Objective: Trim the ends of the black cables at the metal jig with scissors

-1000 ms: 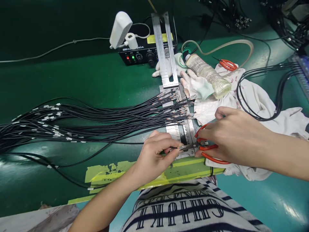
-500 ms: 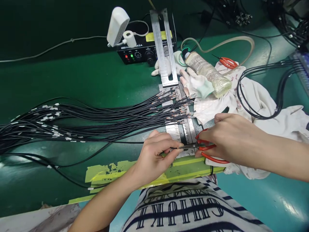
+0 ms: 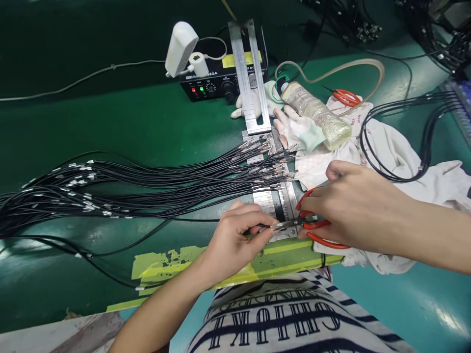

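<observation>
My left hand (image 3: 241, 240) pinches a thin black cable (image 3: 263, 225) near its tip, with the fingertips just left of a metal fixture. In my right hand (image 3: 346, 206) are red-handled scissors (image 3: 312, 225); the fingers wrap round the handles and the narrow blades point left, at the cable end between my left fingertips. Above both hands lies a bundle of black cables (image 3: 165, 179) with stripped ends and small metal tips, resting across the slotted metal fixture (image 3: 289, 196). The exact contact of blade and cable is too small to make out.
Behind the cables stand a black control box (image 3: 209, 88), a slotted metal bracket (image 3: 241, 73) and a white adapter (image 3: 180, 49). On the right are a plastic bottle (image 3: 316, 113), white gloves (image 3: 298, 130), cloth (image 3: 393, 142), another red-handled tool (image 3: 346, 98) and coiled cables (image 3: 368, 142). Yellow-green tape (image 3: 165, 264) lines the table edge.
The scissor handles have spread a little, with the upper red loop and my right hand's knuckles slightly higher. My left hand keeps its pinch on the cable. The view has shifted slightly.
</observation>
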Available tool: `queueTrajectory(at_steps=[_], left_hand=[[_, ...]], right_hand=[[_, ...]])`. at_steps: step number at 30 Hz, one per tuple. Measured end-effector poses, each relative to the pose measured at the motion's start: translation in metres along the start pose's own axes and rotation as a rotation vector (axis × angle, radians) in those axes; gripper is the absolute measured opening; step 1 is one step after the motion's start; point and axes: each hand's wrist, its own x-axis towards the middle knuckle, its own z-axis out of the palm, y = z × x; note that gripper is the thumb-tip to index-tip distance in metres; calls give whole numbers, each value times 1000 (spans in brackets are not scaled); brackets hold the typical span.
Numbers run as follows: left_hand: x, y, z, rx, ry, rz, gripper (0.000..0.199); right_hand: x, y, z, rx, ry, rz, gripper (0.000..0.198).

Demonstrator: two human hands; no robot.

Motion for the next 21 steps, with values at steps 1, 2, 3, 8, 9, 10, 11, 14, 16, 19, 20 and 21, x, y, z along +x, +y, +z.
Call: queueTrajectory(at_steps=[1,2,3,8,9,10,11,14,16,19,20,21], left_hand=[[0,0,0,7,4,0,10],[0,-1,0,13,12,5,10],[-1,-1,1,19,23,15,9],[-1,-4,2,39,73,81,5],[-1,-4,3,36,79,89,5],[-1,-4,3,31,82,95,4],[-1,-4,4,27,82,99,3],[-1,-3,4,22,70,101,3],[0,-1,3,6,74,84,3],[2,1,0,-100,114,14,3],[2,1,-2,-154,129,-21,3],[3,2,-3,-208,145,-58,4]], right_hand=[[-1,-1,2,-32,14,-9,29],[-1,-2,3,-45,29,-9,31],[-1,-2,4,-42,41,-4,32],[-2,-4,6,44,8,42,32],[-2,-4,6,70,0,52,32],[-2,-4,7,99,-9,61,31],[-2,-4,7,128,-22,68,30],[0,-2,8,214,-87,121,27],[1,3,9,380,-157,177,31],[2,12,15,1017,-346,186,41],[2,15,18,1248,-392,188,44],[2,17,22,1433,-405,200,46]])
